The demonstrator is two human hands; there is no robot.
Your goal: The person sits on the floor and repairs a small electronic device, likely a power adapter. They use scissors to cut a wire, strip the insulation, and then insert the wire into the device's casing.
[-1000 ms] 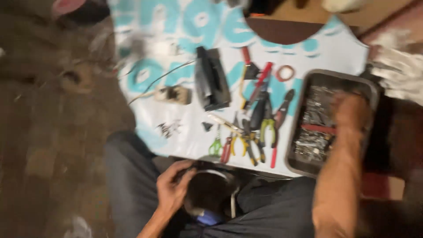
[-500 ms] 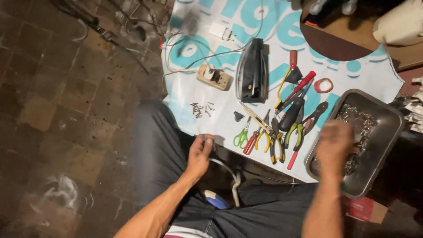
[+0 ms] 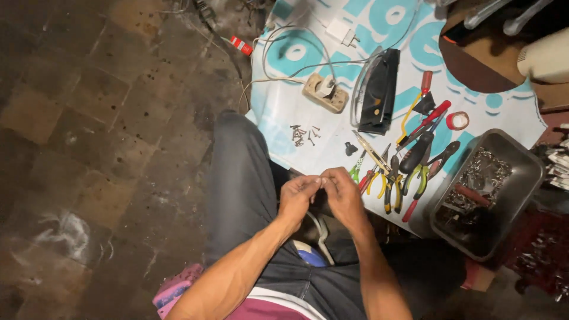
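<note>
We've got our left hand (image 3: 298, 195) and right hand (image 3: 342, 192) pinched together over our lap, fingertips touching on something too tiny to make out, right by the pliers (image 3: 391, 181) pile.

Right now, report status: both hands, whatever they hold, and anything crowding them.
Left hand and right hand fingertips pinched together over lap. Item between them too small to tell. Pliers and metal tray lie right of them, apart.

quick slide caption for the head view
Seated person's left hand and right hand meet fingertip to fingertip above the lap, beside pliers and a metal tray.
</note>
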